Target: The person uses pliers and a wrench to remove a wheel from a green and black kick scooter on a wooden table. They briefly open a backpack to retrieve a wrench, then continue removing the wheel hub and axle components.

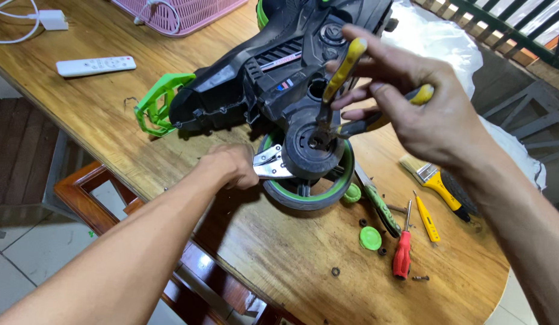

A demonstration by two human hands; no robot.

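yellow-handled pliers [342, 90] in right hand [411, 102] — locking pliers [268, 164] in left hand [231, 168]

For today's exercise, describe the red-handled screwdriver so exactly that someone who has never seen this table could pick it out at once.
Start at the wooden table and find the black and green wheel at its near edge. Right of and below the wheel lie loose tools; the red-handled screwdriver lies there, shaft pointing away. Its neighbour, a slimmer yellow screwdriver, lies just right; only this one has a stubby red grip.
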